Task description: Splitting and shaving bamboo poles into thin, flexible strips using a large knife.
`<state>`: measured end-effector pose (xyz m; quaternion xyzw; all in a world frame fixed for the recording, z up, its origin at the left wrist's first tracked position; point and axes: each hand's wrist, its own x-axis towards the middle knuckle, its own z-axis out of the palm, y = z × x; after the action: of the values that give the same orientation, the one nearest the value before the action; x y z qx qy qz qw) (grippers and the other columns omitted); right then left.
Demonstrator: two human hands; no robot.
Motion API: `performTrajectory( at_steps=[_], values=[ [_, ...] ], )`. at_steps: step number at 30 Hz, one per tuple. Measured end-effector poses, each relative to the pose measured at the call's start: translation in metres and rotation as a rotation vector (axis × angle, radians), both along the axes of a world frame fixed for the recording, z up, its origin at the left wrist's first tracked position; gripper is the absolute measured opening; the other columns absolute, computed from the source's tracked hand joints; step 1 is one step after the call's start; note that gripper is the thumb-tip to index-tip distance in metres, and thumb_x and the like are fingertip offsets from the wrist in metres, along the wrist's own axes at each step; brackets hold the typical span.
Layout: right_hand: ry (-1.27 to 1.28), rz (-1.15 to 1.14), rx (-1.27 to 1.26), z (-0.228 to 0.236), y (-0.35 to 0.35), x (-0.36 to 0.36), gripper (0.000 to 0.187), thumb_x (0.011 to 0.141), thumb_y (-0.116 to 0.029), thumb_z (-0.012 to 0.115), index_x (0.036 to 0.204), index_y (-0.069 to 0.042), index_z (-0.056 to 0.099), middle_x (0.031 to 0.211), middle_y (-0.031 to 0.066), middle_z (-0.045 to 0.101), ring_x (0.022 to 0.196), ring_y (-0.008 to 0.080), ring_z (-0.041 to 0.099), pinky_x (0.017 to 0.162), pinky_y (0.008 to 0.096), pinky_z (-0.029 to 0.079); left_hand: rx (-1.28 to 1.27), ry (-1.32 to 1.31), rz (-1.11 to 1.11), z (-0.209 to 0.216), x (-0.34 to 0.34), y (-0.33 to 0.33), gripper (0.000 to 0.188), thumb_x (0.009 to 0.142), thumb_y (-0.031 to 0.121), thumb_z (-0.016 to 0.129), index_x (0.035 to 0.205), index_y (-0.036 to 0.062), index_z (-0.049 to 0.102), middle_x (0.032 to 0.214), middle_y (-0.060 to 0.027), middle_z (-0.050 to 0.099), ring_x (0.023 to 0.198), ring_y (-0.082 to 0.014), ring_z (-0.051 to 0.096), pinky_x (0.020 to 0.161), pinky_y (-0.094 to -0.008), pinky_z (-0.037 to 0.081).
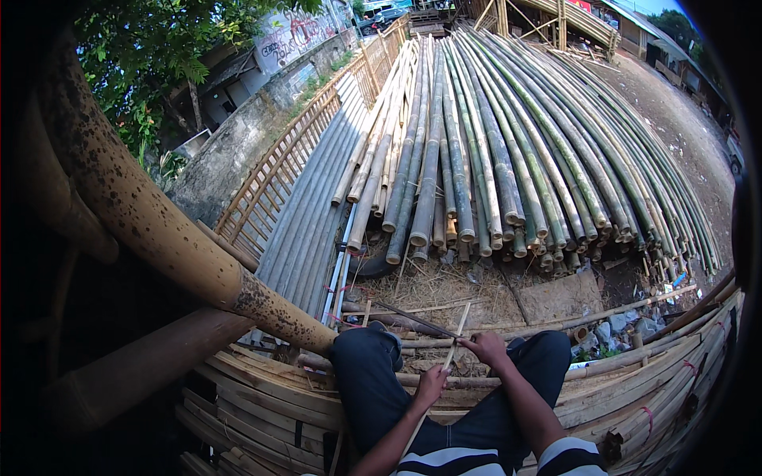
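My left hand (431, 385) is closed around a pale, narrow bamboo strip (462, 319). The strip slants from my lap up past my fingers to a free end above my knees. At the right, my right hand (485, 347) grips what looks like a long, thin, dark knife (414, 320). Its blade points up and to the left and crosses the strip just above my left hand. Whether the edge is cutting into the strip cannot be made out. The knife's handle is hidden in my fingers.
A big pile of bamboo poles (476, 159) lies ahead. Split bamboo slats (270, 412) are stacked beside and beneath me. A thick spotted bamboo post (159, 206) leans close at the left, near grey corrugated sheets (305, 214) and a bamboo lattice fence (278, 170). Plastic litter (627, 325) lies to the right.
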<state>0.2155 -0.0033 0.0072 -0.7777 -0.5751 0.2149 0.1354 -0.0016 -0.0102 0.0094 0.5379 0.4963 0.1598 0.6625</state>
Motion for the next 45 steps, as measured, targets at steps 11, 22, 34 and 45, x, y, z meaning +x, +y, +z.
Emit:
performTrajectory(
  at_steps=[11,22,34,45],
  values=[
    [1.019,-0.646,0.118,-0.029,0.012,0.02,0.056,0.094,-0.054,0.055,0.06,-0.011,0.049,0.05,-0.0025,0.042,0.038,0.0085,0.042,0.036,0.0265,0.031,-0.568,-0.614,0.082,0.01,0.003,0.022,0.018,0.101,0.022,0.052,0.094,0.0061,0.051,0.06,0.0039,0.039,0.041,-0.003,0.032,0.036,-0.0185,0.025],
    [0.832,-0.222,0.014,-0.03,-0.009,0.001,0.047,0.099,-0.041,0.055,0.066,-0.008,0.05,0.055,-0.0048,0.042,0.045,0.0068,0.037,0.041,0.0268,0.028,-0.949,-0.801,0.135,-0.008,-0.004,0.018,0.027,0.104,0.033,0.042,0.091,0.0102,0.046,0.057,0.0068,0.028,0.041,-0.0027,0.022,0.035,-0.0189,0.018],
    [0.178,0.138,0.07,0.002,-0.013,-0.013,0.067,0.089,-0.063,0.05,0.074,0.0,0.064,0.064,0.0243,0.058,0.067,0.0425,0.06,0.065,0.0511,0.047,-0.607,-0.509,0.187,-0.002,0.003,0.016,0.029,0.105,0.034,0.039,0.089,0.0109,0.046,0.057,0.0065,0.028,0.04,-0.0035,0.021,0.034,-0.02,0.016],
    [0.399,-0.225,0.096,-0.017,-0.006,0.011,0.077,0.09,-0.067,0.047,0.069,0.005,0.065,0.062,0.0273,0.058,0.063,0.0418,0.062,0.062,0.0505,0.047,-0.959,-0.714,0.115,0.001,0.003,0.014,0.029,0.105,0.034,0.038,0.087,0.0129,0.045,0.055,0.007,0.026,0.039,-0.0031,0.021,0.032,-0.0188,0.017]
  ],
)
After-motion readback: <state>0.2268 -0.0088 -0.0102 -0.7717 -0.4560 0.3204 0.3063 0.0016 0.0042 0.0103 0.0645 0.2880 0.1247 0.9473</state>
